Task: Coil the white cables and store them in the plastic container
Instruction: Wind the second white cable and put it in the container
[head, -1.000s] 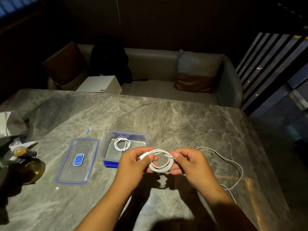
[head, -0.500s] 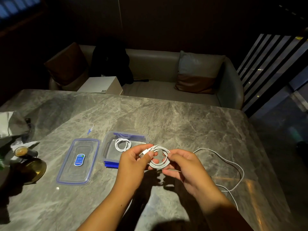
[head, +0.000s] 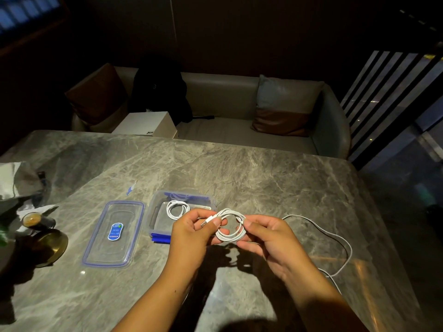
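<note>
Head view: white cable coil (head: 229,236) sits between two grips, left hand (head: 189,233) and right hand (head: 271,240) each pinching one side

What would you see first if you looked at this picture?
Two hands in the middle: the left hand and right hand pinch a white cable wound into a ring above the grey table. Behind the left hand sits an open plastic box with another coiled cable inside, its lid beside it.

We see a glossy veined marble counter (head: 263,178), a clear plastic container (head: 157,207) and lid (head: 96,238), and smooth white rubbery cables (head: 231,232).
</note>
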`<state>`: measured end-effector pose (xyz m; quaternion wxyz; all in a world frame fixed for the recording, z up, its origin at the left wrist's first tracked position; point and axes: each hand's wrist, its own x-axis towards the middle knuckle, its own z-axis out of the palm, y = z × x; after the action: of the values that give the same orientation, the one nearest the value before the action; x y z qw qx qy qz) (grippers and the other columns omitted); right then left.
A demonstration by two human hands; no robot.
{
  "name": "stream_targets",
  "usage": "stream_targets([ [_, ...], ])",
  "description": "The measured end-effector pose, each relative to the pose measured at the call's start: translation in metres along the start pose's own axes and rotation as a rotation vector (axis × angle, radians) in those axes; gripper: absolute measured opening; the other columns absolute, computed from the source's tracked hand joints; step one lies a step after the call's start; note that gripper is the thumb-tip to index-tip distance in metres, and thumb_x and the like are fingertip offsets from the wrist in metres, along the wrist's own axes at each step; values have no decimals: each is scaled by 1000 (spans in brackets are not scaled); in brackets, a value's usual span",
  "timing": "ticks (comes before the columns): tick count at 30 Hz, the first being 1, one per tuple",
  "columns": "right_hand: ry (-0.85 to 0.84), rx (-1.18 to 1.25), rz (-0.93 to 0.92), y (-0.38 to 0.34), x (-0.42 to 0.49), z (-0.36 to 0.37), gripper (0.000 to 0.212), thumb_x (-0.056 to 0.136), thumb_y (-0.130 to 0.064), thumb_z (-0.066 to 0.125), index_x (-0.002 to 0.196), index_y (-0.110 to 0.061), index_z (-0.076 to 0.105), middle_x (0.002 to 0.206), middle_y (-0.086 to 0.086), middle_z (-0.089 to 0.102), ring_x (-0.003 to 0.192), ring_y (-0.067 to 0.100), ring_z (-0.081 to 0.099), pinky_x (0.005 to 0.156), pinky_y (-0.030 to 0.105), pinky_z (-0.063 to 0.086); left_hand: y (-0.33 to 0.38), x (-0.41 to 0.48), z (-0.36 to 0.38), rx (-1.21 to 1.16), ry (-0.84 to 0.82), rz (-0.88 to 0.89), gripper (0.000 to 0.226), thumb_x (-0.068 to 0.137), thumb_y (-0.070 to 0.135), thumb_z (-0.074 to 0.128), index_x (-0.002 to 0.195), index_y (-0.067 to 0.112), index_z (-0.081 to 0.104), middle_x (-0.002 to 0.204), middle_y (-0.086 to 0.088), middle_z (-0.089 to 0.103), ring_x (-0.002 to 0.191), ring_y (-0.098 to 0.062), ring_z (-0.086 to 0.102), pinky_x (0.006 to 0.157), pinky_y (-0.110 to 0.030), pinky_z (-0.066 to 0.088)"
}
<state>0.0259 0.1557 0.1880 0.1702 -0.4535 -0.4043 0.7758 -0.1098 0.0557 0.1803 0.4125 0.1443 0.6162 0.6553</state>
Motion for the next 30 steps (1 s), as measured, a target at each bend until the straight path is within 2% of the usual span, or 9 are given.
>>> stream_targets([
  [4,-10,-62,-26,1,10,8,14,95,-7,60,99,-7,73,89,14,78,77,20,75,69,28,61,0,4,-9,-6,26,-6,11,89,0,65,100,-4,65,87,-21,76,81,-38,74,74,-44,61],
  [7,-33,-144,-46,2,25,22,16,95,-9,60,99,-12,75,91,10,78,83,22,74,74,31,61,2,13,-20,4,54,-3,6,90,0,65,95,1,66,86,-20,76,78,-34,75,68,-39,62],
  [11,-41,-204,-32,7,55,44,17,95,-12,61,104,-14,74,93,6,79,84,19,75,70,29,58,-2,39,-44,13,114,-44,10,89,0,67,98,1,67,91,-21,75,81,-34,75,66,-34,61],
  [15,-26,-259,-17,19,87,69,17,94,-12,61,92,-20,75,81,0,79,75,14,73,66,28,56,-11,67,-68,133,198,-28,10,88,2,68,98,3,68,91,-21,75,82,-35,74,71,-39,61],
  [17,2,-309,-16,26,103,80,18,93,-11,61,88,-21,76,71,-2,75,64,12,65,57,24,50,-16,80,-78,186,235,-24,7,87,4,69,94,7,70,87,-18,75,82,-36,74,71,-42,62],
  [20,41,-325,25,40,129,95,16,92,-5,60,98,-8,75,66,5,69,51,10,55,44,20,43,-26,99,-93,318,282,-7,7,85,6,72,87,12,71,81,-12,75,79,-34,73,72,-46,62],
  [25,160,-265,146,64,167,110,10,92,-3,62,99,-1,69,80,15,70,55,15,63,54,23,58,-43,127,-108,523,281,-10,4,83,8,75,83,11,73,71,1,71,66,-17,66,65,-31,56],
  [27,215,-232,201,75,179,113,3,91,-3,64,93,-3,66,77,14,69,50,16,63,54,28,57,-52,137,-112,635,277,0,2,83,11,75,81,12,75,69,4,70,64,-13,65,63,-24,51],
  [30,257,-218,257,85,191,118,4,92,-3,62,90,-6,59,69,12,65,41,15,58,46,27,51,-69,151,-118,709,276,-18,6,83,13,75,77,16,75,69,2,73,67,-18,68,66,-27,50],
])
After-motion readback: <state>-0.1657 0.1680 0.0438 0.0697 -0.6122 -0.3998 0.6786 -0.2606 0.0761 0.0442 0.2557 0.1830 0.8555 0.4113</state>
